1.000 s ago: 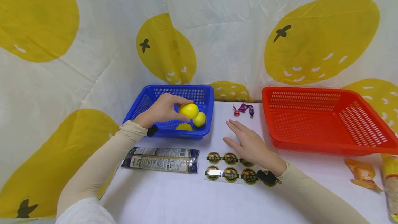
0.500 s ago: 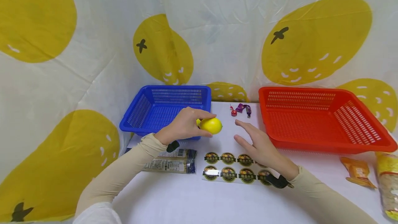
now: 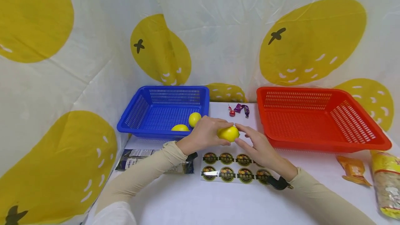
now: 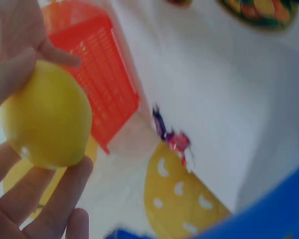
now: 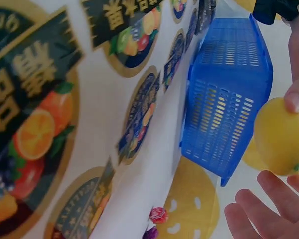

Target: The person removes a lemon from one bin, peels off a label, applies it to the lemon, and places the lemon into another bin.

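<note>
Between thumb and fingers my left hand (image 3: pixel 203 135) grips a lemon (image 3: pixel 230 134), held up above the table between the two baskets. In the left wrist view the lemon (image 4: pixel 47 114) fills much of the left side, with the left fingertips under it. My right hand (image 3: pixel 260 148) is just right of the lemon, thumb and fingers spread towards its green tip. The right wrist view shows the right fingertips (image 5: pixel 266 181) close to the lemon; whether they touch it I cannot tell. Two more lemons, one (image 3: pixel 195 119) fully seen, lie in the blue basket (image 3: pixel 162 133).
A red basket (image 3: pixel 328 145) stands at the right. Small wrapped candies (image 3: pixel 239 109) lie between the baskets. In front are a sheet of round stickers (image 3: pixel 235 167) and dark-edged packets (image 3: pixel 134 159), partly under the left arm. An orange packet (image 3: pixel 354 170) and a yellow bag (image 3: pixel 386 183) lie at far right.
My left hand has carried the lemon out of the blue basket, to the right, up to the right hand. The right hand has shifted slightly right, its fingers now beside the lemon.
</note>
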The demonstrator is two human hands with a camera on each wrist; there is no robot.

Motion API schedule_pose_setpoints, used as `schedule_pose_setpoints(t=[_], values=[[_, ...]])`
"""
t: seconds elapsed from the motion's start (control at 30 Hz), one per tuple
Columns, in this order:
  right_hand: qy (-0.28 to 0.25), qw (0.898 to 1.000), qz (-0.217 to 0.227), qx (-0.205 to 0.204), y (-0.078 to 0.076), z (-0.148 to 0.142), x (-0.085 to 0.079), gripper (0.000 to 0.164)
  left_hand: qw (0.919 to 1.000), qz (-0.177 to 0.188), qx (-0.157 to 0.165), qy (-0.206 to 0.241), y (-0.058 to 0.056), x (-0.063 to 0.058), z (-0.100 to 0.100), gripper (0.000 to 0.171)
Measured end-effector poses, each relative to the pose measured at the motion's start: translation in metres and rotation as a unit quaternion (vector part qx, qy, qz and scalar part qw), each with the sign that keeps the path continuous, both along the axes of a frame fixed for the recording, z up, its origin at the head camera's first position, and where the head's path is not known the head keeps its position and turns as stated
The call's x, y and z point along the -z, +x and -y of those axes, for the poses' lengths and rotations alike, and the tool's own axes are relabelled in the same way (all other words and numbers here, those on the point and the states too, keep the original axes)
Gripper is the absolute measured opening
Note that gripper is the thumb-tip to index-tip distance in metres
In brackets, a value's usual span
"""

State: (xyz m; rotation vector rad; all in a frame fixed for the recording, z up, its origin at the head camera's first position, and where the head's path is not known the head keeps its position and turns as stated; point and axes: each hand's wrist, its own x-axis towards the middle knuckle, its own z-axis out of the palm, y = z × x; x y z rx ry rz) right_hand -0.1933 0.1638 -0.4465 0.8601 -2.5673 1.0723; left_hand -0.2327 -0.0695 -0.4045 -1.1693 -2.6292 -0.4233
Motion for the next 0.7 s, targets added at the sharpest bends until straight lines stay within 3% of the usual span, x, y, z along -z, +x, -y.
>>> schedule_pose_setpoints(t=[0.3, 0.7], values=[[0.031, 0.999, 0.021, 0.001, -0.005, -0.003, 0.011, 0.053, 0.9992, -0.012, -0.03, -0.024, 0.006, 0.023, -0.016, 0.06], [0.061, 0.994, 0.088, 0.011, -0.011, -0.008, 0.026, 0.052, 0.9973, 0.049, -0.044, -0.032, 0.002, 0.05, -0.029, 0.059]])
